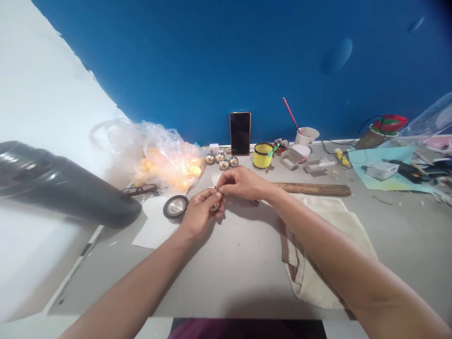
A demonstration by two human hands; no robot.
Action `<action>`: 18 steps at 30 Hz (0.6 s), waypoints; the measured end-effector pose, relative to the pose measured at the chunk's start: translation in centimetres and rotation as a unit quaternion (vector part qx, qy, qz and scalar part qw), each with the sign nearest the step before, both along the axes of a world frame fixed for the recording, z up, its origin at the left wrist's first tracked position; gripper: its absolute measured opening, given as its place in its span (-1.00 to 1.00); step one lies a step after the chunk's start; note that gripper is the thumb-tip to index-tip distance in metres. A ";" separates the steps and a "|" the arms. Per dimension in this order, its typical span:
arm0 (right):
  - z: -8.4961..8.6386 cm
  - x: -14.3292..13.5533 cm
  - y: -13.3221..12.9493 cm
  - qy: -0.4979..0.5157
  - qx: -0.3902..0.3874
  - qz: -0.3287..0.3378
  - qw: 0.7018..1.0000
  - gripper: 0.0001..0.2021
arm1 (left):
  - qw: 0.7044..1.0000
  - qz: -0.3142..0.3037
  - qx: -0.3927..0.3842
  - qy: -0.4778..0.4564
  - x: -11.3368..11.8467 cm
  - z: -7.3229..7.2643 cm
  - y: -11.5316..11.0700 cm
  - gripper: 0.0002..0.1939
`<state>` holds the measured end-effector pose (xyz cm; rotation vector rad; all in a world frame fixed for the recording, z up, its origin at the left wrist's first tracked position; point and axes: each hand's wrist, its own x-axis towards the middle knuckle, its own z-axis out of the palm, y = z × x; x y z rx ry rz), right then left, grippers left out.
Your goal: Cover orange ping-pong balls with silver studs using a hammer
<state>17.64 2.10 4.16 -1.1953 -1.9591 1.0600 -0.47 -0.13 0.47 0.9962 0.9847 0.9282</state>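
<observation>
Over the grey table, my left hand (202,210) is closed around a small shiny metallic ball (214,206), mostly covered by the fingers. My right hand (243,183) meets it at the fingertips, thumb and forefinger pinched just above the ball. Whatever is in that pinch is too small or hidden to make out. Several similar shiny balls (223,164) sit in a cluster behind the hands. To the left of my left hand lies a round black-rimmed disc with a silver centre (176,206), partly on a white paper sheet (151,221).
A phone (240,133) leans upright against the blue wall. A clear bag of glowing orange things (165,160) and a large dark cylinder (70,188) stand left. Rightward are a yellow container (262,157), paper cup (306,136), wooden stick (314,189) and cream cloth (328,254).
</observation>
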 end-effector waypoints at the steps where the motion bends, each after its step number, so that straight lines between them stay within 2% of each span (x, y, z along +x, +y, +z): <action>1: 0.0 0.1 0.0 0.011 -0.006 -0.008 1.000 -0.84 | 1.000 -0.006 -0.007 -0.020 0.0 0.1 0.0 -0.75; 5: -0.1 0.7 0.5 0.037 0.004 -0.045 0.998 -0.86 | 0.994 -0.029 -0.032 -0.100 -0.1 0.6 -0.1 -0.79; 8: -0.1 0.9 1.0 0.056 0.014 -0.060 0.997 -0.88 | 0.991 -0.060 -0.041 -0.111 -0.1 0.7 -0.3 -0.63; 13: 0.0 0.9 0.8 0.121 -0.014 -0.073 0.990 -0.90 | 0.995 -0.100 0.004 0.000 0.1 0.6 -0.9 -0.58; 18: -1.9 1.2 -1.0 0.261 -0.101 -0.103 0.954 -0.73 | 0.989 -0.072 0.082 0.097 0.1 0.4 -0.9 -0.60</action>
